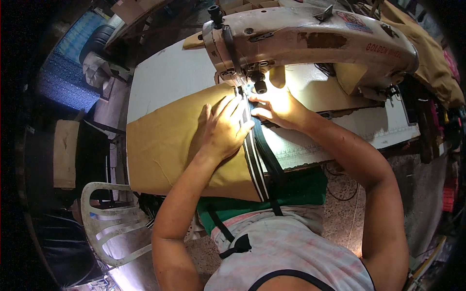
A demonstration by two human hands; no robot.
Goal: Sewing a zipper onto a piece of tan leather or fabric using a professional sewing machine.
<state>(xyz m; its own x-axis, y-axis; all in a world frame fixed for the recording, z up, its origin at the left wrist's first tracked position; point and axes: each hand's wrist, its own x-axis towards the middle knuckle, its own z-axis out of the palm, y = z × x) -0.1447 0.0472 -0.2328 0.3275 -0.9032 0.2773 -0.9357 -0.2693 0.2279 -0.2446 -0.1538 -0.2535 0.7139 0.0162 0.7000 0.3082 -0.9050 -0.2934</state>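
Note:
A tan fabric panel [160,150] lies on the white sewing table, with a black-and-white striped band [253,160] along its right edge. Beside that band runs a dark strip [269,153], its far end leading under the sewing machine's [291,36] needle area. My left hand [221,123] rests flat on the panel, fingers stretched toward the needle and thumb over the striped band. Just right of the needle, my right hand [284,109] has its fingers bent around the dark strip's edge. Bright lamplight washes out part of that hand. The panel's near edge hangs over green cloth [310,186] on my lap.
The machine's arm spans the far side of the white table [165,70]. A pale plastic chair [104,220] stands at the left. Tan cloth [427,53] drapes at the far right. Blue patterned material [68,72] is at the far left.

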